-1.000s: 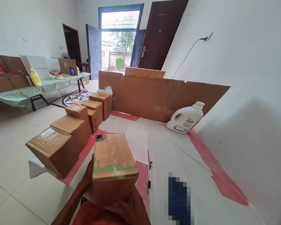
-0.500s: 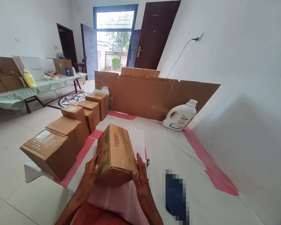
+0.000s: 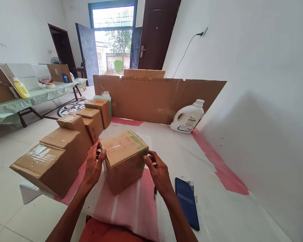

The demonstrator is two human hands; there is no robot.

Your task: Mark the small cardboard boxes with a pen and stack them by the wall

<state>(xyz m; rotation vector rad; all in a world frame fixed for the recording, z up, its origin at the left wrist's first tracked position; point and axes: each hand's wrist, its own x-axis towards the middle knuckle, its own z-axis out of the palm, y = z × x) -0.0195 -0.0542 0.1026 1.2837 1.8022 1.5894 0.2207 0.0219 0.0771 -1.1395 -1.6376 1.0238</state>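
Between my two hands is a brown cardboard box (image 3: 125,151) with green camouflage print along one upper edge. My left hand (image 3: 94,163) grips its left side, thumb near the top corner. On the opposite side, my right hand (image 3: 159,171) presses with thumb and fingers by the upper right corner. The box is tilted, and I cannot tell whether its bottom touches the cloth. A pen (image 3: 155,193) lies beside my right wrist, partly hidden. Right of my forearm rests a dark blue phone (image 3: 188,205).
Several cardboard boxes (image 3: 60,136) line the table's left edge. A cardboard panel (image 3: 141,99) stands across the far end, with a white jug (image 3: 188,117) before it and a green-tinted bottle (image 3: 107,97) at its left. Another table (image 3: 50,92) holds bottles and cartons. A wall (image 3: 267,117) bounds the right.
The box has been turned between my hands, so a different face is up and the camouflage strip moved from left to upper right. My view has shifted slightly right.
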